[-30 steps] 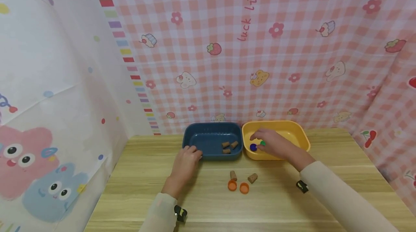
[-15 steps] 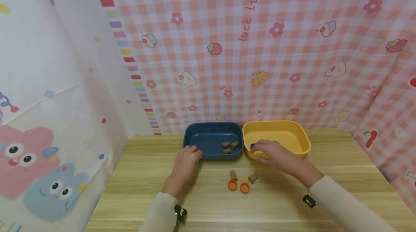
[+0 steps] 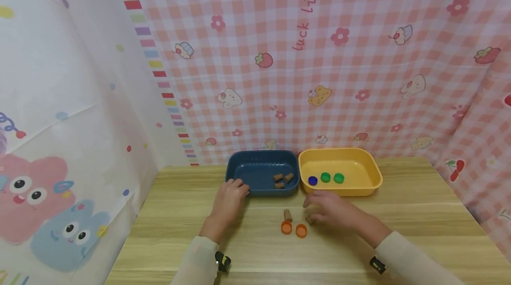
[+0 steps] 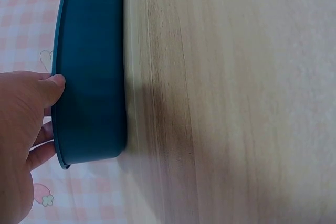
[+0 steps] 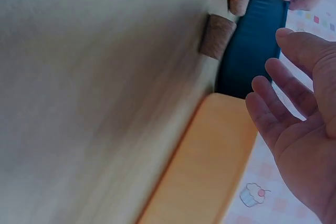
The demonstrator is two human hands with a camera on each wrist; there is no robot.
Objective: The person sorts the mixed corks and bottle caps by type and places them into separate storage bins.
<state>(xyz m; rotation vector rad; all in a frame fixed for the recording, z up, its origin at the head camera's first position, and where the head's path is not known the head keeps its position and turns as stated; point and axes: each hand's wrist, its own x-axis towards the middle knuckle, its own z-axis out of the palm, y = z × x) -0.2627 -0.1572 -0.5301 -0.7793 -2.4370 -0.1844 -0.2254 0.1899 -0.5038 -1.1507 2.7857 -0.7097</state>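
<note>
Two orange caps (image 3: 286, 227) and two corks lie on the tabletop (image 3: 255, 254) before the trays: the left cork (image 3: 288, 215) just behind one cap, the right cork (image 5: 217, 36) partly hidden in the head view by the right hand (image 3: 331, 209). That hand hovers there, thumb and fingers apart with nothing between them. The left hand (image 3: 228, 198) grips the near left corner of the blue tray (image 3: 251, 173), thumb outside the rim.

Three corks (image 3: 278, 177) lie in the blue tray; a dark blue cap (image 3: 312, 181) and two green caps (image 3: 325, 177) lie in the yellow tray (image 3: 363, 167). It looks like sorting by kind, at the reach for another loose piece, probably the right cork. That calls for lowering the fingertips around it and pinching, without nudging the nearby orange cap, while the blue tray is kept steady.
</note>
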